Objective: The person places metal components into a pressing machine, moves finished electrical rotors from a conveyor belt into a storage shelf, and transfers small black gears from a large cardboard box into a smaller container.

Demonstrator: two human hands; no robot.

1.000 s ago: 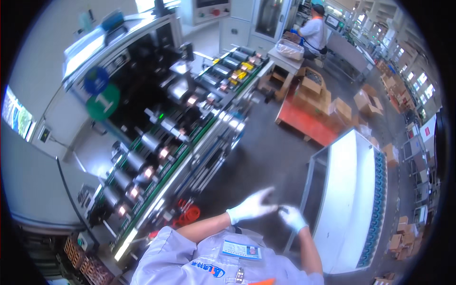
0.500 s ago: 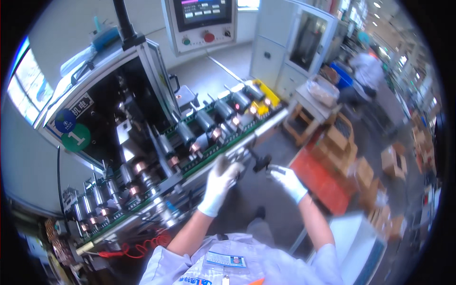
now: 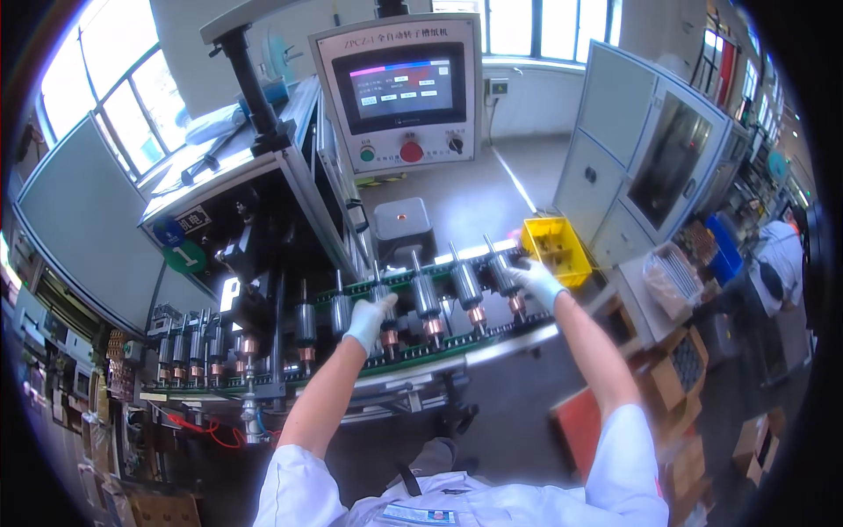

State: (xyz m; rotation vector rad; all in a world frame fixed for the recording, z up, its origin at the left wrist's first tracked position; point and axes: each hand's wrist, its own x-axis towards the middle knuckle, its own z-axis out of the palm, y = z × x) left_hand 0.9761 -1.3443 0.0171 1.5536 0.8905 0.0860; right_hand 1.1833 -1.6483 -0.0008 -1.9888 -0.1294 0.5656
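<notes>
Motor rotors with grey cores, copper ends and thin shafts stand tilted in a row on the green conveyor [image 3: 413, 353]. My left hand [image 3: 369, 320], in a white glove, has its fingers closed at the side of one rotor [image 3: 381, 292] in the row. My right hand [image 3: 537, 283], gloved too, reaches to the rightmost rotor [image 3: 502, 274], its fingers curled against the core's right side. Part of each grip is hidden behind the gloves. Between my hands stand two more rotors, a nearer-left one [image 3: 427, 297] and another [image 3: 466, 283].
A yellow bin [image 3: 557, 250] with dark parts sits past the conveyor's right end. Behind the row are a stool [image 3: 403, 220] and a control panel [image 3: 399, 88]. The dark machine housing [image 3: 255, 228] rises at left. Cardboard boxes [image 3: 680, 369] and a co-worker [image 3: 777, 263] are at right.
Both my hands have moved from in front of the conveyor up to the rotors on it. My right hand, formerly apart from the row, is now at its right end. The view has turned.
</notes>
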